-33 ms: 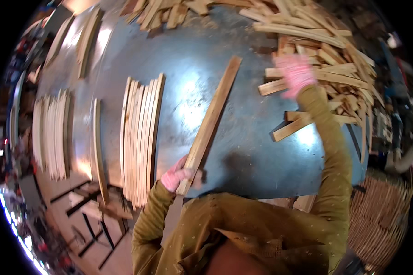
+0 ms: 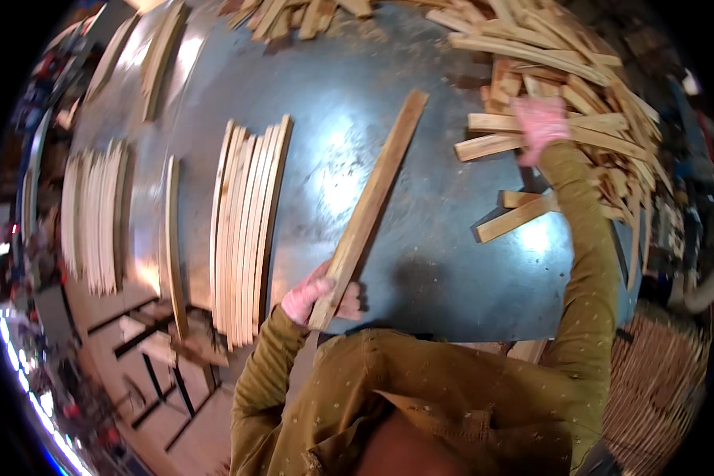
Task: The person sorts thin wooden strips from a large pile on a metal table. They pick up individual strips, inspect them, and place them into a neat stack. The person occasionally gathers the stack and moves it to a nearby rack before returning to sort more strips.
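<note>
My pink-gloved left hand (image 2: 306, 298) is closed round the near end of a long wooden strip (image 2: 370, 205). The strip slants away to the right over the metal table (image 2: 440, 246). At the right, my pink-gloved right hand (image 2: 542, 127) reaches over a heap of loose wooden strips (image 2: 523, 51). It rests on or just above two strips whose ends stick out to the left, one of them a pale strip (image 2: 488, 146). The fingers of that hand are blurred and partly hidden, so I cannot tell whether they grip anything.
Left of my left hand lies a row of aligned strips (image 2: 246, 222), then a single strip (image 2: 173, 246) and another row (image 2: 95, 222). More strips (image 2: 293, 17) lie at the far edge. A black metal frame (image 2: 155, 381) stands below left; stacked slats (image 2: 658, 381) are at the lower right.
My right hand has moved slightly right and is less blurred over the heap. The whole view has shifted a little. My left hand keeps its hold on the wooden strip.
</note>
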Tool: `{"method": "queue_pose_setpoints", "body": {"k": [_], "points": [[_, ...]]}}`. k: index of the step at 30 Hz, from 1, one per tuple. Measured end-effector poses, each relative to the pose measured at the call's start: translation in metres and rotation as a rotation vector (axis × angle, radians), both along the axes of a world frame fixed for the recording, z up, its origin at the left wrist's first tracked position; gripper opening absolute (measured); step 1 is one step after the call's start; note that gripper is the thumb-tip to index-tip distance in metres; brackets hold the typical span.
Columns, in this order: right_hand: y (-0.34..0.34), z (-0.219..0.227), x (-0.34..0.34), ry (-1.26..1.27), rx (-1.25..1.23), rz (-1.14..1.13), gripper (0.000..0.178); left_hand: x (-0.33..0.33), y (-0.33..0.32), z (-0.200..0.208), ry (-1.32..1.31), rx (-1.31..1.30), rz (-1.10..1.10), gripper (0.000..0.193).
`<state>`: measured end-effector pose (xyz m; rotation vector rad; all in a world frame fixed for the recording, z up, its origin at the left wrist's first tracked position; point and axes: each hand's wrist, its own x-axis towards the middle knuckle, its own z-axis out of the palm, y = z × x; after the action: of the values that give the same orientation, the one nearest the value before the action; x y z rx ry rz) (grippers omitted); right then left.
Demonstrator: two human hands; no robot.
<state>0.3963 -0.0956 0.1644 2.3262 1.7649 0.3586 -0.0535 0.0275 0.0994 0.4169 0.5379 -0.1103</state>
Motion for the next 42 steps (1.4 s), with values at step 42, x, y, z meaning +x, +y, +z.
{"method": "queue_pose_setpoints", "body": {"k": [42], "points": [[0.045,-0.164,-0.26,1.195,0.216,-0.946,0.083,0.022,-0.078,-0.087,0.078,0.376,0.135,0.062]]}}
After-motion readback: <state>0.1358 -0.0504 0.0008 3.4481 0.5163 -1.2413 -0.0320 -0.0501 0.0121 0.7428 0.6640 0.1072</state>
